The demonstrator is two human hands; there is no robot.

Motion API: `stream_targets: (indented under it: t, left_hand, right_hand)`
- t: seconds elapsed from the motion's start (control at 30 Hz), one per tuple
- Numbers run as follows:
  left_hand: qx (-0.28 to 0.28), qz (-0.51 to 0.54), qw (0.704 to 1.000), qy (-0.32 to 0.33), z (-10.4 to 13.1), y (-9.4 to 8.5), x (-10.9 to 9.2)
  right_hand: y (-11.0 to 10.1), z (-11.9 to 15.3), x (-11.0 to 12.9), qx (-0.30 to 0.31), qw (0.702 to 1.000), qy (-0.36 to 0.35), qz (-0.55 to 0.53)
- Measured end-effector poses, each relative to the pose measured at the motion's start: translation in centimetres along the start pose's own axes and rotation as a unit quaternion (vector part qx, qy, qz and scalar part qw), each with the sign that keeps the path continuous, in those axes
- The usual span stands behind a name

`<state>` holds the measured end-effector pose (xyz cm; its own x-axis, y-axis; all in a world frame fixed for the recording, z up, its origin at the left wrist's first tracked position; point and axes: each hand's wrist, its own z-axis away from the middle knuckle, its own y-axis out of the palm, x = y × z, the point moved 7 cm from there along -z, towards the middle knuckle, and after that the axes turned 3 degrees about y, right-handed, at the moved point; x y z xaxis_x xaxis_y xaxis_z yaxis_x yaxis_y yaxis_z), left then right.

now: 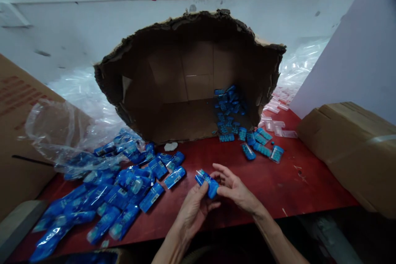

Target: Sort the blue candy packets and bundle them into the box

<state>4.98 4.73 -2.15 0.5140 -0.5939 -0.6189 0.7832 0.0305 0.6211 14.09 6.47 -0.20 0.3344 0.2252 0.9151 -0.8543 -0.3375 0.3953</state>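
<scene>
Just above the table's front part, I hold a small blue printed plastic packet (211, 185) with a clear part at its upper left end. My left hand (195, 208) grips it from the left, thumb on top. From the right, my right hand (236, 189) pinches the packet's lower end with its thumb, the index finger raised and curved; its other fingers are partly hidden. A heap of similar blue packets (119, 196) lies to the left. Small clear containers with blue beads (262, 149) lie to the right, spilling from a cardboard box.
The torn-edged cardboard box (173, 121) lies open towards me on the red table (297, 185). Clear plastic bags (71, 132) stand at left. Clear empty tubes (274, 126) lie at back right. Closed cartons (349, 148) and a left-hand carton (24, 123) flank the table.
</scene>
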Motion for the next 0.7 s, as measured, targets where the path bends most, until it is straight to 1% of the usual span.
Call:
stream_targets:
  t: [0.17,0.3,0.37,0.57,0.7]
  left_hand:
    - [0.032,0.007,0.999,-0.005,0.22,0.36,-0.37]
    - [0.049,0.002,0.999,-0.013,0.3,0.43,-0.49]
    - [0.047,-0.001,0.999,-0.015,0.24,0.47,-0.44]
    - [0.009,0.0,1.0,-0.006,0.07,0.43,-0.44]
    - [0.026,-0.002,1.0,-0.013,0.21,0.52,-0.41]
  right_hand:
    - [-0.31,0.09,-0.12,-0.007,1.0,0.005,0.019]
    - [-0.16,0.27,-0.36,0.01,1.0,0.017,0.018]
    - [-0.04,0.3,-0.41,0.016,1.0,0.021,0.017]
    - [0.01,0.17,-0.4,0.0,1.0,0.0,0.014]
    - [-0.39,0.14,-0.85,-0.007,1.0,0.004,0.011]
